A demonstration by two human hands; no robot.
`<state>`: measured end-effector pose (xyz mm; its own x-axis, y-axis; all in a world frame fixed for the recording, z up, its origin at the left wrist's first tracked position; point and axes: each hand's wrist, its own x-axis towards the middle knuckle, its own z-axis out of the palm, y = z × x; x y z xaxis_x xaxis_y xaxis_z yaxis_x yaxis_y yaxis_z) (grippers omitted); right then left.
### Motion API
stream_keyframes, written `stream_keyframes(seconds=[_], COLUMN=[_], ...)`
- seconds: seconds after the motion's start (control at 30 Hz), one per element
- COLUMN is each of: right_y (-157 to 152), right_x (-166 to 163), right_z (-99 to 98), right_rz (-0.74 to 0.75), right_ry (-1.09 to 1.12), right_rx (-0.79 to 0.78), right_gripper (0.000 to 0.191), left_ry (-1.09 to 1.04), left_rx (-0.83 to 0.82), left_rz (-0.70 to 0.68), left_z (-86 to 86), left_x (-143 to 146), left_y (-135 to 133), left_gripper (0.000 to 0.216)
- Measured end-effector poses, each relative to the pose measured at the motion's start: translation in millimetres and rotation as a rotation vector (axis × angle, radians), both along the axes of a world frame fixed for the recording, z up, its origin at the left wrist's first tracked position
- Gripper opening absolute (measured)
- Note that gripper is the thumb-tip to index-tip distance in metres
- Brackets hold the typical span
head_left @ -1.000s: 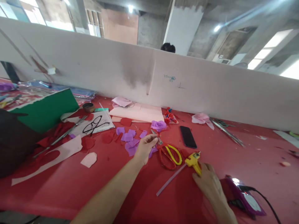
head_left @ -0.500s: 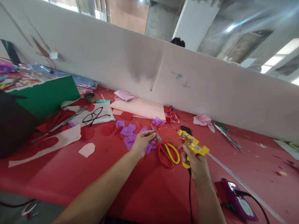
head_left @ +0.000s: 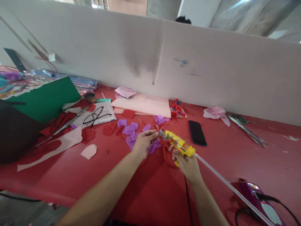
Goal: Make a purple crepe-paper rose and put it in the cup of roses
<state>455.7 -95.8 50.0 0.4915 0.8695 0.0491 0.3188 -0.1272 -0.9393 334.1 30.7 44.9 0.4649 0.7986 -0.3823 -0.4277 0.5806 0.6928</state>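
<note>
My right hand (head_left: 185, 163) grips a yellow glue gun (head_left: 178, 145) with a long clear glue stick (head_left: 232, 189) trailing out its back; the nozzle points left. My left hand (head_left: 143, 142) is pinched on a thin stem whose purple paper flower (head_left: 160, 119) lies just beyond, right at the gun's tip. Loose purple petals (head_left: 129, 130) lie on the red table (head_left: 235, 157) by my left hand. Red and yellow scissors (head_left: 167, 157) lie mostly hidden under the gun.
A black phone (head_left: 197, 133) lies right of the gun. Glasses (head_left: 95, 116) rest on white paper, with pink sheets (head_left: 143, 106), a green sheet (head_left: 47, 100) and red scraps around. A purple device (head_left: 261, 204) sits at the lower right. A white partition (head_left: 211, 78) backs the table.
My right hand picked the glue gun up off the table and brought it left until its nozzle reached the stem in my left hand. The camera tipped downward.
</note>
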Motion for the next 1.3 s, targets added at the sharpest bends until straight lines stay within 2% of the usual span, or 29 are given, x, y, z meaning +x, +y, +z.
stream_keyframes(seconds=[0.27, 0.63, 1.3], right_y=[-1.2, 0.9, 2.4], right_x=[4.4, 6.4, 5.2], right_z=[-9.6, -10.2, -8.1], right_rz=[-0.016, 0.004, 0.030], right_ry=[0.041, 0.132, 0.175], right_rx=[-0.037, 0.003, 0.069], right_gripper=[0.047, 0.046, 0.041], left_ry=[0.039, 0.018, -0.005], left_rx=[0.006, -0.031, -0.040], left_rz=[-0.026, -0.052, -0.061], left_z=[7.3, 15.5, 11.7], left_x=[-0.5, -2.0, -2.0], left_y=[-4.2, -7.2, -6.0], left_gripper=[0.020, 0.010, 0.009])
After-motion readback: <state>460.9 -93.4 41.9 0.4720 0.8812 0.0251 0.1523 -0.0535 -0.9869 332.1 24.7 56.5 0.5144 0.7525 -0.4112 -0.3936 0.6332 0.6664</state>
